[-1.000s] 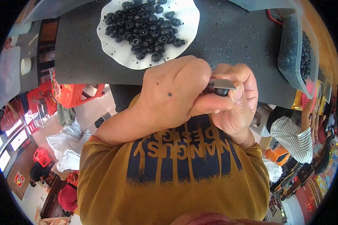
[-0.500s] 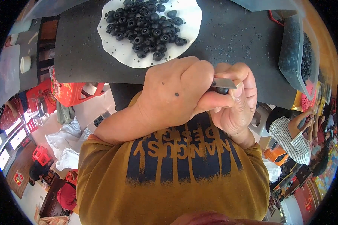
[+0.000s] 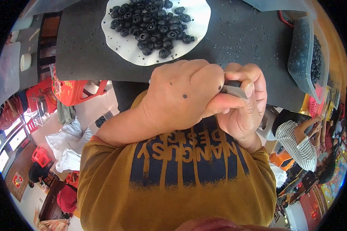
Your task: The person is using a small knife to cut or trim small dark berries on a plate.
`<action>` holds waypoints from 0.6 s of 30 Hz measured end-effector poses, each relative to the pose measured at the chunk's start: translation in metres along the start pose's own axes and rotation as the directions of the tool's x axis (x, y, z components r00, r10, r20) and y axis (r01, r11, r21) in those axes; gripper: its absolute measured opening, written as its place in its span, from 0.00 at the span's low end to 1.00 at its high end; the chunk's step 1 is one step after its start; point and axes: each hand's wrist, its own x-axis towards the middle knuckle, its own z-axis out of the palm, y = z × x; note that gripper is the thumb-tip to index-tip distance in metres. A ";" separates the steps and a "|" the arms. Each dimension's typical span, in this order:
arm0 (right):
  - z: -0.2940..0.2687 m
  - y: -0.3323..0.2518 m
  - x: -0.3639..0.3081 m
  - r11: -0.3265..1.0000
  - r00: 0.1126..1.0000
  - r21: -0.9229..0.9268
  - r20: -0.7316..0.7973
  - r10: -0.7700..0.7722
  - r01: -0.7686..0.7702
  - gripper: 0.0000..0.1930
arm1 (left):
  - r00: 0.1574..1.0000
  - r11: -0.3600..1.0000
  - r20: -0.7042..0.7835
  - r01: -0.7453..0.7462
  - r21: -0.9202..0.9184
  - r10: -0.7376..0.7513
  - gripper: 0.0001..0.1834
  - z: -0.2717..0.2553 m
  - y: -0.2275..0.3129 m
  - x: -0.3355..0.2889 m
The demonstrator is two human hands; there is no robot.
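Note:
My left hand (image 3: 185, 94) is closed in a fist around a small knife, whose short grey blade (image 3: 235, 91) sticks out past the thumb; its handle is hidden in the fist. Pinched in the fingers of my right hand (image 3: 252, 106) is a small black rubber part (image 3: 233, 83), mostly covered by fingers and blade. The blade lies against or just in front of this part, near my right thumb. Black specks cling to my left hand. Beyond the hands, a white scalloped plate (image 3: 121, 48) carries a heap of round black rubber parts (image 3: 150, 29).
The dark table (image 3: 81, 57) has small black crumbs scattered on it. A clear plastic tub (image 3: 298, 54) holding black pieces stands at the right. A red stool (image 3: 71, 92) is at the table's left edge. Another person in a striped top (image 3: 297, 142) sits at the right.
The blade has tilted and dropped slightly, so the black part now shows above it rather than below. Both hands stay together in nearly the same place.

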 end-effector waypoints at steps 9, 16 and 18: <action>-0.005 -0.002 0.011 0.997 0.994 0.040 0.090 -0.063 0.060 0.13 | 0.890 0.740 0.286 0.455 -0.496 -0.356 0.22 -0.017 -0.008 -0.004; -0.043 -0.035 0.032 0.755 0.848 -0.529 -0.119 -0.517 0.386 0.09 | 0.737 0.671 0.449 0.663 -0.332 -0.506 0.21 -0.013 -0.024 -0.016; -0.057 -0.072 0.048 0.358 0.647 -0.876 -0.071 -0.759 0.323 0.08 | 0.830 0.708 0.406 0.546 -0.449 -0.382 0.21 -0.009 -0.027 -0.015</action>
